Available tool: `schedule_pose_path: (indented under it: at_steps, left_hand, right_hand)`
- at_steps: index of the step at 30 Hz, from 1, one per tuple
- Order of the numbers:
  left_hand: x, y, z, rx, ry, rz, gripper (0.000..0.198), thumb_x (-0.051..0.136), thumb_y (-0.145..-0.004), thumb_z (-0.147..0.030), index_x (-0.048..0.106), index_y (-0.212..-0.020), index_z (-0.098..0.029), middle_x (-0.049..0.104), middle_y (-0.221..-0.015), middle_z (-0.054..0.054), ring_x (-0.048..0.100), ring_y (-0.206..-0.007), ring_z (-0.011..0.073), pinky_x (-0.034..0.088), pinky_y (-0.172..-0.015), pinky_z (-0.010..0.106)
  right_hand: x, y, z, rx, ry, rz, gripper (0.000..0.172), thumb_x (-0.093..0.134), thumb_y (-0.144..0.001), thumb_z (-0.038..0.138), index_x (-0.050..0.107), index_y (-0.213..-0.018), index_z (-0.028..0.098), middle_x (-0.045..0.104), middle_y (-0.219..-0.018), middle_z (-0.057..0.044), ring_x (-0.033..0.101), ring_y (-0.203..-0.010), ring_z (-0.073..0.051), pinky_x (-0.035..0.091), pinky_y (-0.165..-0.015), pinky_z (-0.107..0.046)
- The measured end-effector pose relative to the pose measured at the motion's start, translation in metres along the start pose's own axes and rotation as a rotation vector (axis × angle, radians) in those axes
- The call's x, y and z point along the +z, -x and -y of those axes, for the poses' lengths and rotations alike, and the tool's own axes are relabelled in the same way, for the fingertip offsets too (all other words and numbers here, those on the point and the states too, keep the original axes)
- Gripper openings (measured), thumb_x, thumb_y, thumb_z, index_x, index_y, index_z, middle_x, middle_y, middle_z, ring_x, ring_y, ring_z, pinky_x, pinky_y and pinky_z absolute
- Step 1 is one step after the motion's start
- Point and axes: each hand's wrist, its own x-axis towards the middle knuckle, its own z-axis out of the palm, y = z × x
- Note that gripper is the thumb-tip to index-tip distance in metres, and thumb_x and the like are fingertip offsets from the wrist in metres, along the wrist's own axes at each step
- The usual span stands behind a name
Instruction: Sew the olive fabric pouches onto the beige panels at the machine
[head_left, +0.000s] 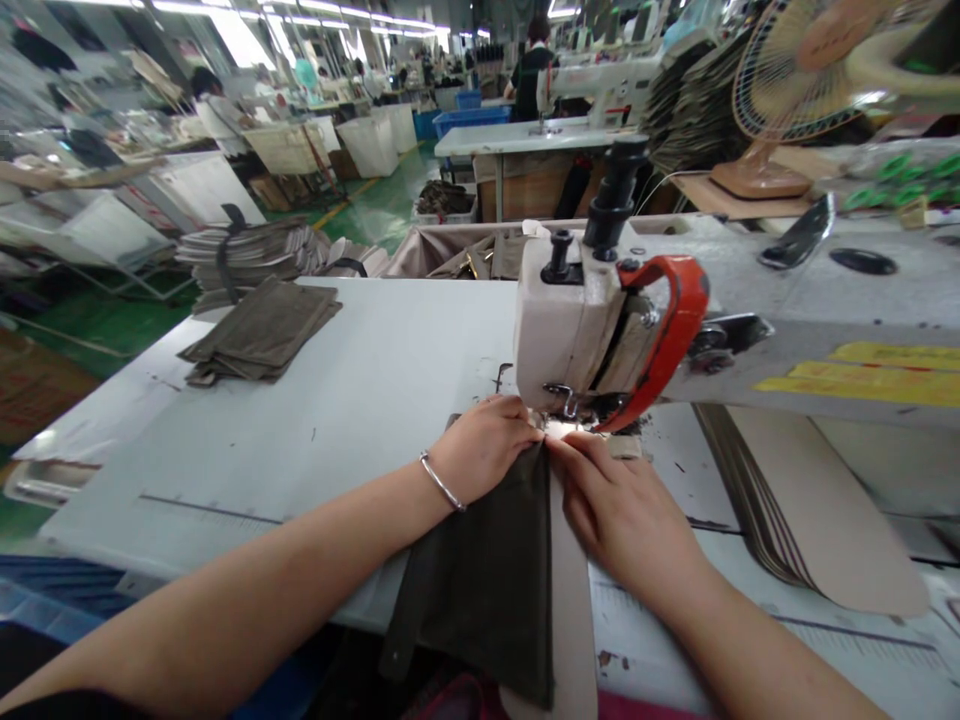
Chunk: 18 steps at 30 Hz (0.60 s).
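Note:
Both hands work at the needle area of a sewing machine point(562, 320) with a red finger guard point(682, 310). My left hand point(487, 450), a silver bangle at its wrist, pinches the upper edge of a dark olive fabric panel point(487, 580). Opposite it, my right hand point(615, 500) has its fingers closed at the seam, where the panel meets a beige strip-like piece point(574, 600). Panel and beige piece hang down over the table's front edge. The fingertips nearly meet just in front of the presser foot, and the needle itself is hard to make out.
Dark fabric pieces point(262, 325) lie stacked at the table's left, with a taller bundle point(240, 255) behind. Rounded beige panels point(825, 510) are piled under the machine arm. A fan point(787, 90) stands at the back right. Other people work farther off.

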Motion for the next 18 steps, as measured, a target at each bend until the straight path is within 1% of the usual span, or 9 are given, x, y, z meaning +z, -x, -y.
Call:
schedule_pose_path:
  at_steps: [5, 11, 14, 18]
  left_hand:
    - [-0.0001, -0.0016, -0.0019, -0.026, -0.005, -0.053, 0.020, 0.051, -0.094, -0.020, 0.070, -0.093, -0.018, 0.068, -0.097, 0.003, 0.058, -0.099, 0.0175, 0.046, -0.093, 0.031]
    - [0.0008, -0.0046, -0.0037, -0.096, 0.030, -0.073, 0.022, 0.049, -0.094, -0.019, 0.070, -0.089, -0.018, 0.068, -0.097, 0.005, 0.060, -0.096, 0.0178, 0.047, -0.091, 0.031]
    - [0.0012, -0.0047, -0.0039, -0.110, 0.036, -0.092, 0.020, 0.051, -0.093, -0.018, 0.071, -0.090, -0.018, 0.068, -0.096, 0.005, 0.061, -0.095, 0.0185, 0.048, -0.089, 0.031]
    - [0.0016, -0.0038, -0.0036, -0.097, 0.039, -0.110, 0.020, 0.051, -0.092, -0.015, 0.070, -0.092, -0.018, 0.068, -0.093, 0.005, 0.061, -0.091, 0.0187, 0.048, -0.085, 0.031]
  right_hand:
    - [0.0014, -0.0016, -0.0014, -0.011, -0.009, -0.008, 0.049, 0.045, -0.091, 0.017, 0.041, -0.139, 0.014, 0.047, -0.135, -0.010, 0.049, -0.107, -0.030, 0.042, -0.089, -0.046]
    - [0.0014, -0.0005, -0.0009, -0.015, 0.015, -0.001, 0.051, 0.046, -0.091, 0.018, 0.040, -0.141, 0.014, 0.048, -0.134, -0.012, 0.049, -0.110, -0.031, 0.042, -0.091, -0.047]
    - [0.0006, -0.0004, -0.0007, -0.012, 0.015, 0.006, 0.050, 0.046, -0.091, 0.019, 0.041, -0.140, 0.015, 0.049, -0.134, -0.012, 0.050, -0.109, -0.031, 0.043, -0.089, -0.047]
    - [0.0000, 0.0001, -0.0009, -0.011, 0.016, 0.001, 0.051, 0.046, -0.091, 0.018, 0.040, -0.141, 0.016, 0.048, -0.134, -0.011, 0.049, -0.108, -0.031, 0.042, -0.092, -0.047]
